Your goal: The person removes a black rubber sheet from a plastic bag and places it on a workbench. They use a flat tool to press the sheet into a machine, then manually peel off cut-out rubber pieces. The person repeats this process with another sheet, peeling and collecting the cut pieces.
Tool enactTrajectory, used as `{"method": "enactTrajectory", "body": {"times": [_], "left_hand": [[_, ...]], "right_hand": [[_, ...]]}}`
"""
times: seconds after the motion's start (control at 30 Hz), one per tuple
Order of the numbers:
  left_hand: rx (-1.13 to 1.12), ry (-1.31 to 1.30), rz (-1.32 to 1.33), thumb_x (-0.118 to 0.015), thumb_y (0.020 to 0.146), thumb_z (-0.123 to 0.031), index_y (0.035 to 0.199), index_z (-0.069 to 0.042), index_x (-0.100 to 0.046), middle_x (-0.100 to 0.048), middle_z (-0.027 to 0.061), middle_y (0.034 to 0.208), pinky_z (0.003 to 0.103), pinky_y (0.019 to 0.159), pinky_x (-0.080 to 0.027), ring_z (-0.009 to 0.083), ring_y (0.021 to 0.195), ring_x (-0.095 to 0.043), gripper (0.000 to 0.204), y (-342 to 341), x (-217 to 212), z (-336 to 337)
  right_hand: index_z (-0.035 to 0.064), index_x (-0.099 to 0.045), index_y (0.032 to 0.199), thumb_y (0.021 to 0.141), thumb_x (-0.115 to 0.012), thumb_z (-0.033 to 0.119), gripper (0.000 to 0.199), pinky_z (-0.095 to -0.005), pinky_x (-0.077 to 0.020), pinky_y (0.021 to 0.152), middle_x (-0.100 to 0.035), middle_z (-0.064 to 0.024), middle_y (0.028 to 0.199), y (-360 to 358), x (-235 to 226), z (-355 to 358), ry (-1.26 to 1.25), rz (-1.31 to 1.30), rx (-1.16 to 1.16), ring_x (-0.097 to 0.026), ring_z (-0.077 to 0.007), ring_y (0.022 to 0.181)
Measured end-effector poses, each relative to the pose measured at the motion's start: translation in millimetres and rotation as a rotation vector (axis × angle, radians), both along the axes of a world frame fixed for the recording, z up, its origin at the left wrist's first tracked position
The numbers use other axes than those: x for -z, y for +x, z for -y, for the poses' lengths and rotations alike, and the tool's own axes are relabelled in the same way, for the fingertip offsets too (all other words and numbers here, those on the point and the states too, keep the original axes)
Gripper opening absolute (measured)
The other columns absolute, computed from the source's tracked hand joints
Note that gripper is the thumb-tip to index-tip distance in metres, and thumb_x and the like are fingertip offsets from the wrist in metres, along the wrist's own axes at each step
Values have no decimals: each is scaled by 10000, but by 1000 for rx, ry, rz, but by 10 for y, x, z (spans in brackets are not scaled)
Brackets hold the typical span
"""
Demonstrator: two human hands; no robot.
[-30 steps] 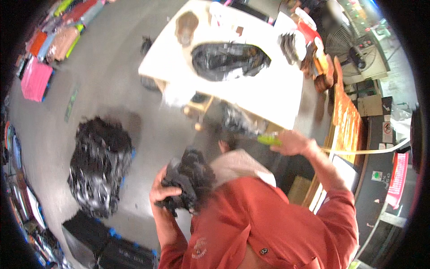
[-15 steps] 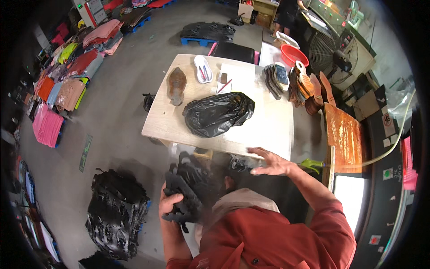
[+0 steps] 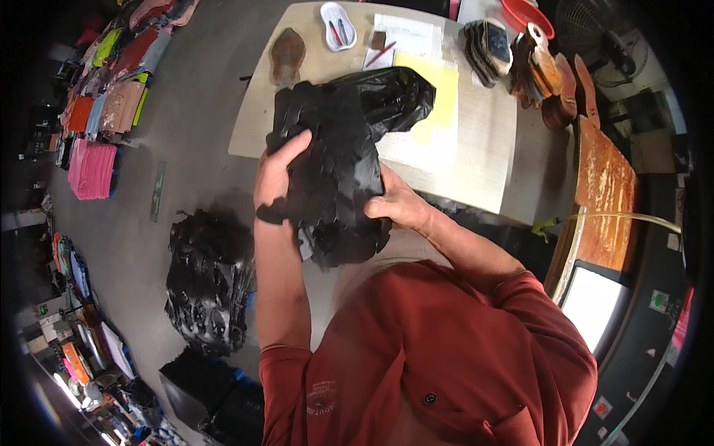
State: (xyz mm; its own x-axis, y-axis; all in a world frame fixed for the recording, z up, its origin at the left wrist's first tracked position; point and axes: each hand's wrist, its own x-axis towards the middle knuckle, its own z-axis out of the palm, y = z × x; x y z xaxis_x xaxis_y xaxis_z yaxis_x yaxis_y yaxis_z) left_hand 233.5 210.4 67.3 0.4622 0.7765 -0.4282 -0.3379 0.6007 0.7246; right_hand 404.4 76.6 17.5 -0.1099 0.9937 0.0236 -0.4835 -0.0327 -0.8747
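Note:
A loose bundle of black leather pieces (image 3: 335, 171) with ragged edges is held up in front of me. My left hand (image 3: 277, 171) is closed on its left side, thumb on top. On its lower right edge my right hand (image 3: 398, 202) grips, thumb over the surface and fingers hidden beneath. Just behind the bundle, partly covered by it, a black plastic bag (image 3: 409, 93) rests on the light wooden table (image 3: 468, 175). A brown sole-shaped piece (image 3: 288, 53), a white tray (image 3: 340, 16) with pens, a red pencil (image 3: 381, 53) and a yellow sheet (image 3: 442, 89) also lie there.
Several dark shoe-shaped pieces with a phone (image 3: 497, 41) stand at the table's right, near orange-brown ones (image 3: 547, 70). A worn orange board (image 3: 606, 197) and a hose (image 3: 632, 216) are further right. Left on the floor is a black leather pile (image 3: 208, 290); coloured stacks (image 3: 93, 171) lie beyond.
The leather bundle has risen from beside my lap to the table's front edge. My right hand, empty before, has come across and taken hold of it. The view has tilted downward.

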Motion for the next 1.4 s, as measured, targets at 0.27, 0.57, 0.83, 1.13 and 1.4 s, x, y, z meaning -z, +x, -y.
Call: {"method": "enactTrajectory", "body": {"times": [0.27,0.57,0.83,1.13,1.4], "left_hand": [[108,-19,-139,-742,958,-144,1259,-13,-709,-752,107,1200,372,960,-576,243,1079,-715,330,622,-59,-98],[206,5,-118,-823,911,-164,1271,-12,-700,-740,99,1191,336,919,-586,196,1050,-713,409,1160,241,-304],[589,51,-15,-706,1012,-451,1375,0,-610,-692,87,1279,324,946,-556,184,1105,-677,588,1259,247,-488],[522,-5,-144,-705,1020,-429,1360,2,-609,-680,181,1326,364,960,-554,213,1132,-686,557,756,948,-1207],[303,1191,-1109,-872,794,-470,1421,-14,-582,-642,253,1363,459,1147,-446,414,1303,-588,827,536,1747,-2055]], "right_hand": [[13,-602,1357,857,-836,129,565,-350,-532,985,-695,-76,1203,121,104,-6,-218,-208,180,-657,-179,1086],[19,-568,1403,838,-852,47,633,-345,-570,947,-715,-78,1158,397,317,29,-231,-347,291,-698,-169,1014],[-13,-471,1468,862,-779,8,680,-376,-556,956,-702,-129,1169,322,492,19,-322,-462,489,-696,-220,1046],[-32,-549,1392,830,-813,105,636,-410,-575,942,-679,-137,1191,-71,782,40,-351,-603,672,-680,-270,1062],[-23,-661,1190,846,-830,133,414,-336,-547,832,-694,-76,960,-296,827,-277,-409,-584,705,-654,-192,926]]}}
